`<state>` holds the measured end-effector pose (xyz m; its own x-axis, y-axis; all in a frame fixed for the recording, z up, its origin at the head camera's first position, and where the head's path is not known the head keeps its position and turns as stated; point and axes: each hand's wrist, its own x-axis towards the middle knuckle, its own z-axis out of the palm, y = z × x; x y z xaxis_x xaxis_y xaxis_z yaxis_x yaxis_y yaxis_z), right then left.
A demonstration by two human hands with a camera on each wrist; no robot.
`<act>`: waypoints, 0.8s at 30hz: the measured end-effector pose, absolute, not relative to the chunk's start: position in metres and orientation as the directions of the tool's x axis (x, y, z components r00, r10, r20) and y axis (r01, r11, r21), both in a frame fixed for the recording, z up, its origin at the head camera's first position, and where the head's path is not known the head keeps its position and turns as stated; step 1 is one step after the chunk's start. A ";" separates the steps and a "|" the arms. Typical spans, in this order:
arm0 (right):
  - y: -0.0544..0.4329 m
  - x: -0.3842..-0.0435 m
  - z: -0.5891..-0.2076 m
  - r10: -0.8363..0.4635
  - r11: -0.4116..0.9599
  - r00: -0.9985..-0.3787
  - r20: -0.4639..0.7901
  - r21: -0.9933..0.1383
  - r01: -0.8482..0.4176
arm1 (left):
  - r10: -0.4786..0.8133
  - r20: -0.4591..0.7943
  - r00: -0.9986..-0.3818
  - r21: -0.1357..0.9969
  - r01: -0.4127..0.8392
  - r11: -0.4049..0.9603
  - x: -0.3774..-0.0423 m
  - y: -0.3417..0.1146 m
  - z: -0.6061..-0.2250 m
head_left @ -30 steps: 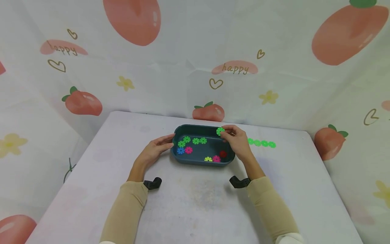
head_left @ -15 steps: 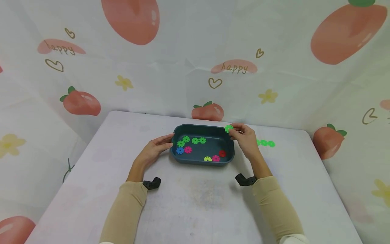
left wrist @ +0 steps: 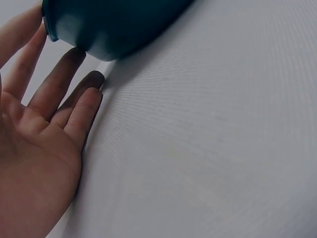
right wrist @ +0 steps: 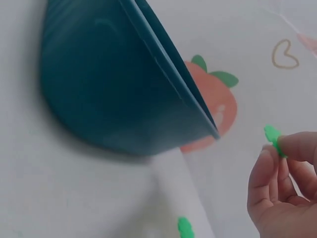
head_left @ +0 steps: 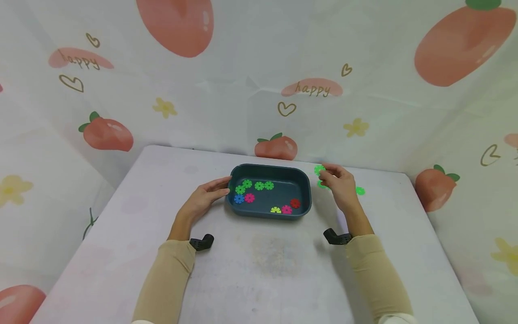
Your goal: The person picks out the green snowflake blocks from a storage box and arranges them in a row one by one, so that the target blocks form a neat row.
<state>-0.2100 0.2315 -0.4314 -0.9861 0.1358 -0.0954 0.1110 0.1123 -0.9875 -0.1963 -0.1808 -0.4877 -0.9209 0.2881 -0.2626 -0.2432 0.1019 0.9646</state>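
A dark teal plastic tray (head_left: 299,184) holds several notched, flower-shaped discs: green ones (head_left: 259,186), a blue one (head_left: 239,199), two pink ones (head_left: 249,198), a yellow one (head_left: 275,210) and a red one (head_left: 295,203). My left hand (head_left: 202,200) rests at the tray's left end, and in the left wrist view its fairly straight fingers touch the tray's wall (left wrist: 99,29). To the right of the tray, my right hand (head_left: 341,183) pinches a green disc (head_left: 319,169) between thumb and fingertips. The right wrist view shows that disc (right wrist: 272,135) edge-on, raised off the table.
More green discs lie on the table right of the tray, one (head_left: 360,191) beyond my right hand and another (head_left: 321,184) below the held one; the hand hides part of their row. Behind the white table (head_left: 259,270) hangs a fruit-print cloth (head_left: 226,117).
My right hand has carried the green disc rightward from over the tray's far right corner to above the row of green discs. The left hand and tray have stayed put.
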 end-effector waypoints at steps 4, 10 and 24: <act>0.243 -0.209 -0.430 0.156 0.093 -0.983 -0.101 -0.989 0.116 | 0.286 -0.264 -0.921 0.964 -0.244 0.105 -0.196 -0.181 -0.486; 0.258 -0.207 -0.429 0.177 0.079 -0.980 -0.093 -0.991 0.109 | 0.289 -0.265 -0.920 0.964 -0.245 0.105 -0.197 -0.182 -0.488; 0.304 -0.204 -0.438 0.260 0.072 -0.955 -0.144 -0.983 0.168 | 0.283 -0.257 -0.924 0.966 -0.242 0.086 -0.198 -0.182 -0.493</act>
<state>-0.2042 0.3043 -0.4381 -0.9547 0.2603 -0.1444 0.1683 0.0717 -0.9831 -0.1976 -0.1825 -0.4926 -0.9241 0.2833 -0.2566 -0.2419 0.0863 0.9664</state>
